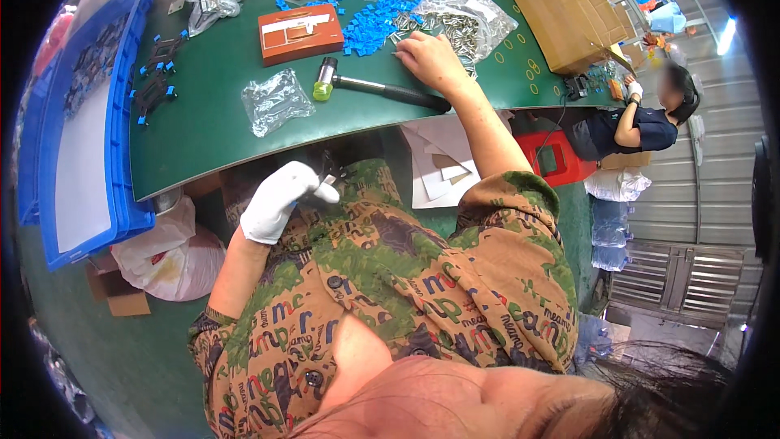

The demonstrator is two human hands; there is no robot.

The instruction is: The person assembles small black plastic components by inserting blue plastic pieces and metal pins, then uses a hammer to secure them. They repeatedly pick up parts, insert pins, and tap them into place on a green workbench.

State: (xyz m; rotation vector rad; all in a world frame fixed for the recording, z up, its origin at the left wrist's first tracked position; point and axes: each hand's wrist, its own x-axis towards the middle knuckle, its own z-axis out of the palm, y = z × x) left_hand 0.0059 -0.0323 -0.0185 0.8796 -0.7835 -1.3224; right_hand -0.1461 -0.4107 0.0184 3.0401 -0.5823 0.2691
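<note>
Green mat (244, 126) under everything, and from the head view your right hand (429, 58) is stretched out flat-ish on it, fingertips down at the edge of the pile of small metal pins (455, 31) that spill from a clear bag; the fingers look pinched together on one pin, though I cannot tell for sure that anything is caught between them. Your left hand (280, 199), in a white glove, sits down at your lap below the table edge, closed around a small dark part (329, 169) that pokes out above the fist. Watch the pins, I'd say: they're thin, shiny and loose, lying every which way, so a careless sweep could roll some off toward the blue plastic bits (370, 23) beside them, or you could lift two at once. The hammer (382, 88) with its yellow-green head lies just beside your right wrist, handle pointing along your forearm; a nudge of the arm might send it rolling toward the table edge. The dark part in your glove is mostly hidden, so its shape is hard to read, and a gloved grip that low and out of your reach line could let it slip into your lap. An orange box (299, 31) and an empty clear bag (276, 99) sit further left, well apart from both hands.
</note>
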